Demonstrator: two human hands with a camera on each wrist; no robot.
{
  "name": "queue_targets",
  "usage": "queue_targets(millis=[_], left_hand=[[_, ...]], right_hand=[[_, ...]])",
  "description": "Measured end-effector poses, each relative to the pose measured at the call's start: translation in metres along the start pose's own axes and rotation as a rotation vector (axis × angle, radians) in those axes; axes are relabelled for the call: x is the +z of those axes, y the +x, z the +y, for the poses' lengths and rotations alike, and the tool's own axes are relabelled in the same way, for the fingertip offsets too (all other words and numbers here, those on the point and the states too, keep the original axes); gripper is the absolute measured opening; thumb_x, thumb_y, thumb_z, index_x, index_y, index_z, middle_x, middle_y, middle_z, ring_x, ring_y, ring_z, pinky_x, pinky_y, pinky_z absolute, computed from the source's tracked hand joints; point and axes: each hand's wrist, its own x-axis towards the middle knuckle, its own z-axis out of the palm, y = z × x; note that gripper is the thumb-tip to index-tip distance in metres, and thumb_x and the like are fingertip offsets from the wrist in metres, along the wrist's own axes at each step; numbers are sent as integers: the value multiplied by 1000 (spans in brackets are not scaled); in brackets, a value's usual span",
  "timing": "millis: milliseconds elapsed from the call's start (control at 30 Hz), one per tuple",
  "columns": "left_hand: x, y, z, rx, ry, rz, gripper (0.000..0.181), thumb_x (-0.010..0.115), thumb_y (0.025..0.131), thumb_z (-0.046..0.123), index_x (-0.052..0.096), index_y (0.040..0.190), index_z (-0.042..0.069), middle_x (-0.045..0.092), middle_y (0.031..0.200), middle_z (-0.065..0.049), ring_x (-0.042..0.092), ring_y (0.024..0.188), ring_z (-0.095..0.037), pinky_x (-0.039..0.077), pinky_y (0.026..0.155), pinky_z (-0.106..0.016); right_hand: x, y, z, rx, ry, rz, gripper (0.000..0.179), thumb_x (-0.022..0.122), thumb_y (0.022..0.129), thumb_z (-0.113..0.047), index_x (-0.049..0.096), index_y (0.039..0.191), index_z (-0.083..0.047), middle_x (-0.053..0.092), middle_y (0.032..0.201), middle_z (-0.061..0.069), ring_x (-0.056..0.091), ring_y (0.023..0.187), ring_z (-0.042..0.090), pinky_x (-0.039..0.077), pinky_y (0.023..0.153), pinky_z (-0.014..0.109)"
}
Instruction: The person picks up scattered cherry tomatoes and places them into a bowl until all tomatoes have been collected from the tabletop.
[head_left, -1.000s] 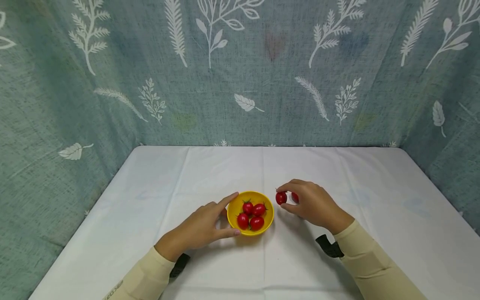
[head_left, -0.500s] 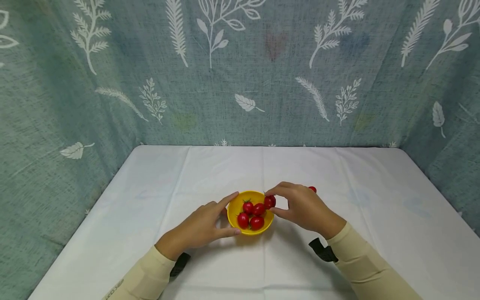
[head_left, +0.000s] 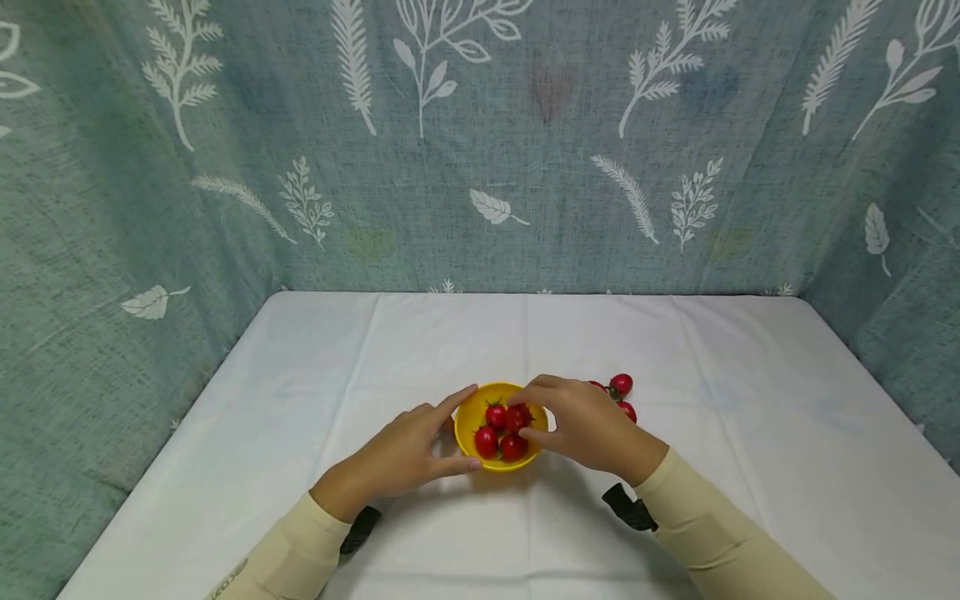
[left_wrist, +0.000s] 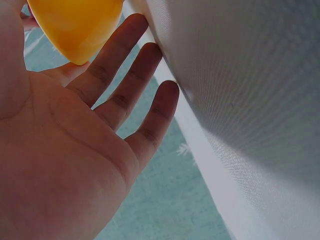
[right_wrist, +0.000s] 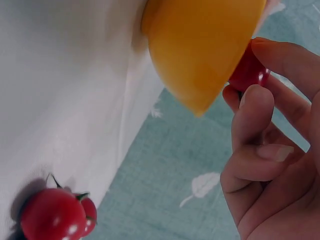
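My left hand holds a small yellow bowl in the head view, index finger at the far rim and thumb at the near rim. Its other fingers lie straight below the bowl's side in the left wrist view. Several red cherry tomatoes with green stems sit inside the bowl. From the right, my right hand reaches over the rim. Its thumb and fingertips pinch a cherry tomato, partly hidden behind the bowl's edge in the right wrist view.
Just right of the right hand, several more cherry tomatoes lie on the white tablecloth, partly covered by that hand. A grey-green curtain with white leaf prints stands around the table's back and sides.
My right hand has carried a cherry tomato leftward from beside the bowl to over its inside, uncovering more tomatoes on the table. The left hand and bowl have stayed in place.
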Motion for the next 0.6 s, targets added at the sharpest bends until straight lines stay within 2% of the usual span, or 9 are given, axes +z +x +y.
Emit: queue_targets(millis=[133, 267, 600], left_hand=[[0, 0, -1, 3, 4, -1, 95, 70, 82, 65, 24, 159, 34, 60, 95, 2, 50, 87, -13, 42, 73, -32], [0, 0, -2, 6, 7, 4, 95, 69, 82, 66, 23, 159, 35, 60, 95, 3, 50, 87, -13, 42, 73, -32], [0, -2, -2, 10, 3, -2, 94, 67, 83, 67, 22, 159, 36, 58, 93, 3, 48, 82, -12, 40, 71, -31]], right_hand=[[4, 3, -6, 22, 13, -41, 33, 80, 86, -28, 73, 118, -22, 70, 113, -3, 68, 100, 15, 58, 81, 27], [8, 6, -10, 23, 20, -69, 34, 80, 86, -30, 73, 119, -23, 70, 117, -1, 67, 106, 16, 58, 87, 32], [17, 9, -11, -6, 13, -74, 33, 79, 87, -31, 73, 118, -22, 71, 117, -3, 67, 106, 15, 58, 87, 33]])
